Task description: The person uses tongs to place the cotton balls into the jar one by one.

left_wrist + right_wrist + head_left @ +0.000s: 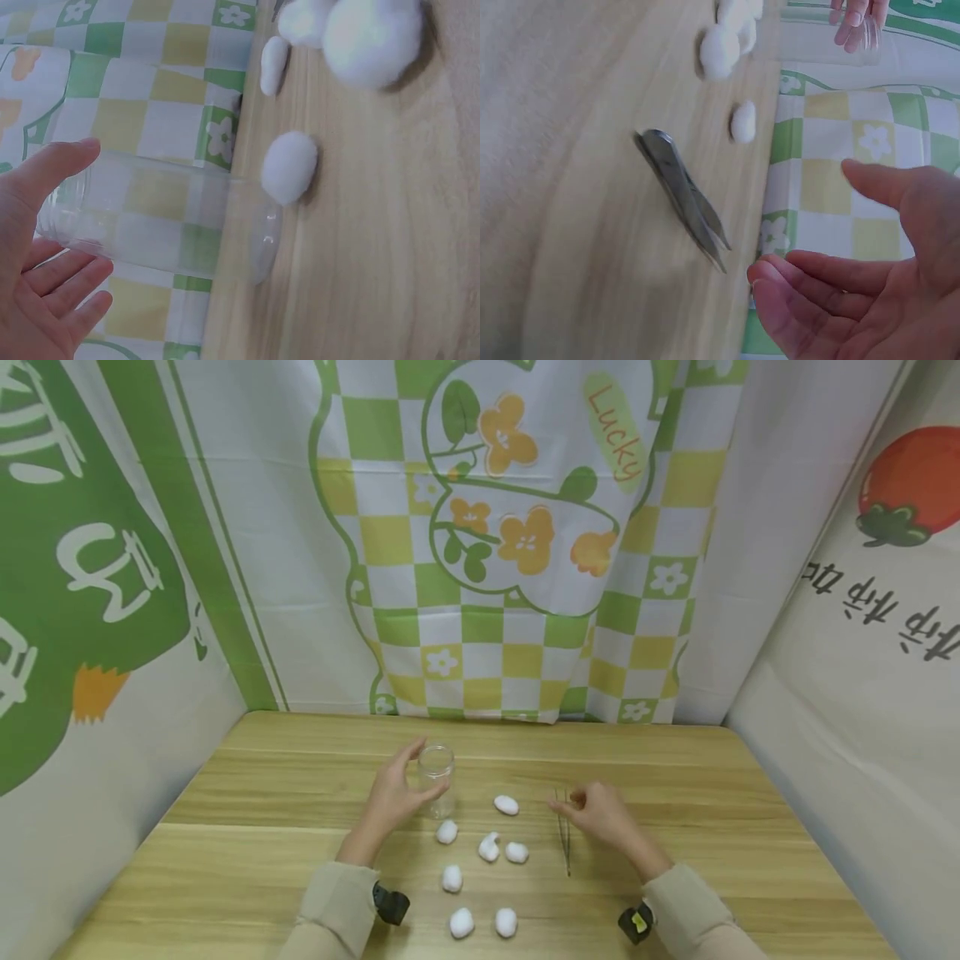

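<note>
A clear, lidless jar (437, 774) stands upright on the table. My left hand (397, 791) is beside it, thumb and fingers spread on either side near its upper part. In the left wrist view the thumb overlaps the edge of the jar (165, 214) and the other fingers are relaxed. Metal tweezers (682, 189) lie on the wood, their points toward the back. My right hand (600, 812) hovers near those points, thumb apart from the loosely bent fingers, with nothing held. Several white cotton balls (452, 878) lie between the hands.
The wooden table (247, 860) meets a checked, flowered cloth (480, 652) at its back edge. Printed cloths hang at the left and right sides. An oval cotton ball (506, 805) lies between the jar and the tweezers, another (447, 832) just in front of the jar.
</note>
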A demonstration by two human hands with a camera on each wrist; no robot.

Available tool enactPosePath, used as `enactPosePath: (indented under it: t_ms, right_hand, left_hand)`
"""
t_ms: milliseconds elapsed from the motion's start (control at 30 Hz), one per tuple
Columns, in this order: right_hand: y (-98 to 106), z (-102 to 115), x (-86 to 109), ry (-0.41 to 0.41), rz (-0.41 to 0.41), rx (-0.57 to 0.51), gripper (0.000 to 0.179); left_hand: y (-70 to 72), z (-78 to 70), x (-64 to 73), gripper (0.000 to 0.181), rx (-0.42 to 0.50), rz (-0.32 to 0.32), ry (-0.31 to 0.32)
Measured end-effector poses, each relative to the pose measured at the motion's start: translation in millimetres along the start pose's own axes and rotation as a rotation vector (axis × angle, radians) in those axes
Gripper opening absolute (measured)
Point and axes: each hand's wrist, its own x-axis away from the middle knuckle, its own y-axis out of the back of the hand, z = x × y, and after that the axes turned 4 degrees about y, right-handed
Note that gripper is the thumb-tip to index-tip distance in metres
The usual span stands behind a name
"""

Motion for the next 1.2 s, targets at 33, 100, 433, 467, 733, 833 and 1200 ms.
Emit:
enactPosePath:
  t_ms: [33, 100, 433, 467, 733, 833, 1200]
  right_hand:
    - [-1.1, -1.3, 0.5, -0.017, 0.005, -0.02, 0.035]
    - [-3.2, -4.0, 1.6, -0.039, 0.01, -0.057, 0.032]
    - [-11.7, -14.9, 3.8, -0.149, 0.075, -0.211, 0.033]
    - [-12.6, -15.8, 3.9, -0.164, 0.082, -0.212, 0.033]
    - [-22.1, -20.8, 5.5, -0.246, 0.055, -0.159, 0.033]
    - [-25.4, -20.9, 6.3, -0.281, 0.05, -0.188, 0.032]
    - [-34.3, -19.7, 5.8, -0.353, 0.02, -0.278, 0.038]
  left_hand:
    - [-0.7, 1.2, 0.1, 0.077, 0.015, 0.002, 0.009]
    - [-2.0, 2.9, 0.2, 0.077, 0.035, 0.002, 0.012]
    - [-6.8, 8.6, 1.5, 0.076, 0.089, 0.016, 0.024]
    - [-7.5, 9.2, 1.6, 0.076, 0.099, 0.022, 0.033]
    - [-13.6, 14.5, 3.5, 0.077, 0.15, 0.053, 0.113]
    - [-15.7, 15.5, 4.3, 0.077, 0.173, 0.058, 0.143]
    - [-21.2, 17.6, 5.1, 0.079, 0.21, 0.081, 0.179]
